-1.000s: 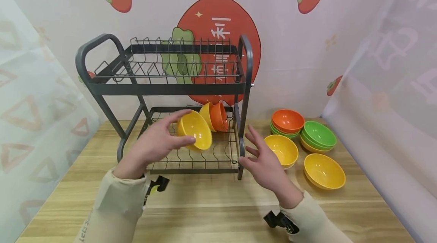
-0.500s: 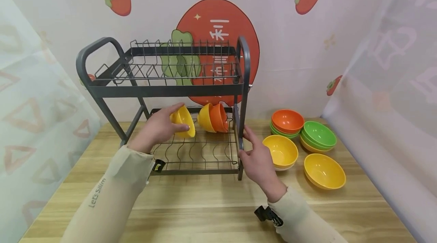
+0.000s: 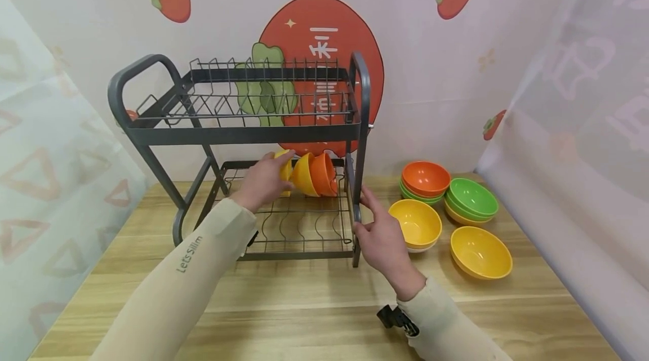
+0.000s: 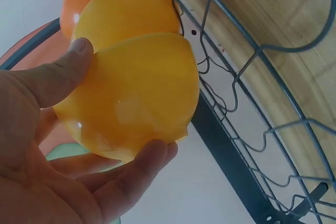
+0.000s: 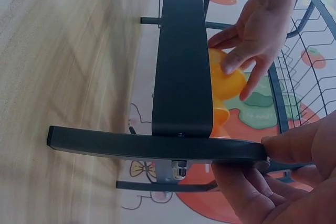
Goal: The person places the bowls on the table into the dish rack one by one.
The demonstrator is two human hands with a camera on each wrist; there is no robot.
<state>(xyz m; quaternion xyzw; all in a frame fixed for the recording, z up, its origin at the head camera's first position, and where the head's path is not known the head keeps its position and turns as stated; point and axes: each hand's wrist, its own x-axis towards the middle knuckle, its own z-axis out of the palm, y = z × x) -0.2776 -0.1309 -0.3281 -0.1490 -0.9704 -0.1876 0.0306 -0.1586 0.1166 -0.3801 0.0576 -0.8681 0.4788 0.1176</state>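
My left hand grips a yellow bowl by its sides, thumb on one side and fingers on the other. The bowl stands tipped on edge over the lower tier of a dark metal dish rack. Right beside it, another yellow bowl and an orange bowl stand on edge in the wires. In the left wrist view the held bowl overlaps the second yellow one. My right hand holds the rack's right front post, thumb on one side and fingers curled behind.
Right of the rack, stacked bowls stand on the wooden table: an orange bowl over green ones, a green stack over yellow, a yellow bowl over a pale one. A single yellow bowl sits nearer. The upper tier overhangs my left hand.
My left hand has carried the yellow bowl back into the lower tier and right, up to the standing bowls, turning it on edge. My right hand has moved onto the rack's post and gripped it.
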